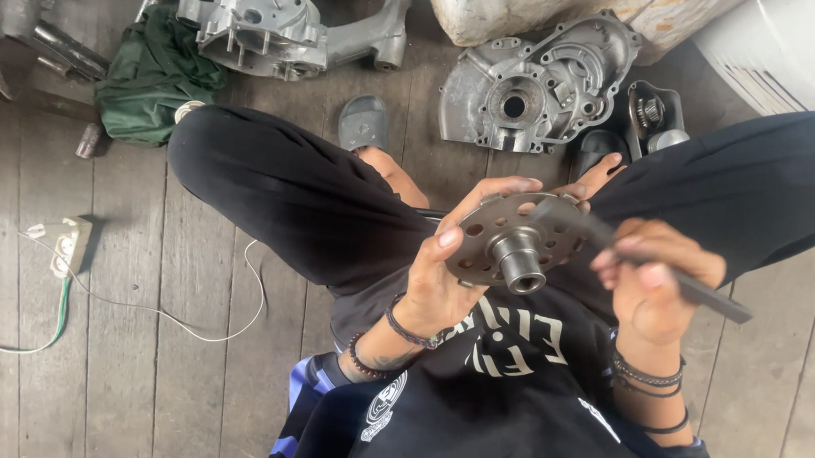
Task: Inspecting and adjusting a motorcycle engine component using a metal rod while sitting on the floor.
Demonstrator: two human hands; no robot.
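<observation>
My left hand grips a round grey metal disc with several holes and a short steel hub sticking out of its middle. The disc is held over my lap, tilted toward me. My right hand is closed around a flat dark metal tool, like a file or blade. Its far end lies against the disc's upper right rim. I sit cross-legged in black trousers on a wooden plank floor.
A grey engine casing lies ahead right, another casing ahead left beside a green cloth. A white socket with thin wire lies on the planks at left. A white fairing stands top right.
</observation>
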